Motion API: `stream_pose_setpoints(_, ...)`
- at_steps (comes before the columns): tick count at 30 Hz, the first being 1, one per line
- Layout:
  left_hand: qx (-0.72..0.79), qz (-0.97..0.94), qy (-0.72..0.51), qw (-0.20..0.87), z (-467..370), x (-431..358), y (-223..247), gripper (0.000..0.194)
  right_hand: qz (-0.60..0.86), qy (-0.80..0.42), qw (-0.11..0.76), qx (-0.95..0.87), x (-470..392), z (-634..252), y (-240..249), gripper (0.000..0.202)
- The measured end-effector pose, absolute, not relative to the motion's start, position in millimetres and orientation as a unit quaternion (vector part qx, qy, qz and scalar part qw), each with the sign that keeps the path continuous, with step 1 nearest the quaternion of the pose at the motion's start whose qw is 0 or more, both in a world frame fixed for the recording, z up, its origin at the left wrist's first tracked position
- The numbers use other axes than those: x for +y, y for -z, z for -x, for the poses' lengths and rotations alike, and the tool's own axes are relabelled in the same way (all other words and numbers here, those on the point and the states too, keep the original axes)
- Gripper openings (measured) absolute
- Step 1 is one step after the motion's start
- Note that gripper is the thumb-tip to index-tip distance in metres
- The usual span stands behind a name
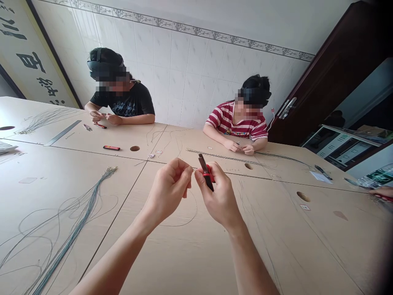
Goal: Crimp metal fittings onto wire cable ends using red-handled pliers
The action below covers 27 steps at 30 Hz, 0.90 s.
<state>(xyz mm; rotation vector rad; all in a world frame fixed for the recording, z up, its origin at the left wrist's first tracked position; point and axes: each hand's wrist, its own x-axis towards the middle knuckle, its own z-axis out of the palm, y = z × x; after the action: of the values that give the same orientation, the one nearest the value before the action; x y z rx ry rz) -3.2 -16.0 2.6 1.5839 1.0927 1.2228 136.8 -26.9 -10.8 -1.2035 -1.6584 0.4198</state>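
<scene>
My left hand (170, 184) is closed in a pinch over the table. A thin cord (196, 209) loops down below it, and its end appears to run into my fingertips; the exact grip is hidden. In my right hand (221, 196) is a pair of pliers (203, 164) with dark metal jaws and red-and-black handles. The jaws point up and away from me, close to my left fingertips but apart from them. On the left side of the table lies a long bundle of grey-green cords (84, 215), gathered at small pale tips.
Across the table (172, 262) sit a person in black (129, 98) and a person in stripes (236, 119), both handling small things. More cords (227, 157), a metal ruler (64, 132) and a red-and-black stick (111, 148) lie there. A co-worker's hand (382, 191) shows at right.
</scene>
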Motion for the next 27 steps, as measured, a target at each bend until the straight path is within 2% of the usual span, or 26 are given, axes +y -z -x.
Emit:
stream_pose_setpoints(9, 0.408, -0.611, -0.49, 0.468, 5, -15, -6, 0.022, 0.462, -0.161, 0.522, -0.699, -29, -145, 7, 0.008)
stream_pose_setpoints(21, 0.401, -0.624, -0.467, 0.48, 6, -15, -4, 0.024, 0.446, -0.16, 0.501, -0.724, -26, -147, 11, 0.01)
stream_pose_setpoints(27, 0.388, -0.609, -0.491, 0.487, 8, -12, -2, 0.029, 0.44, -0.118, 0.513, -0.727, -24, -150, 13, 0.006)
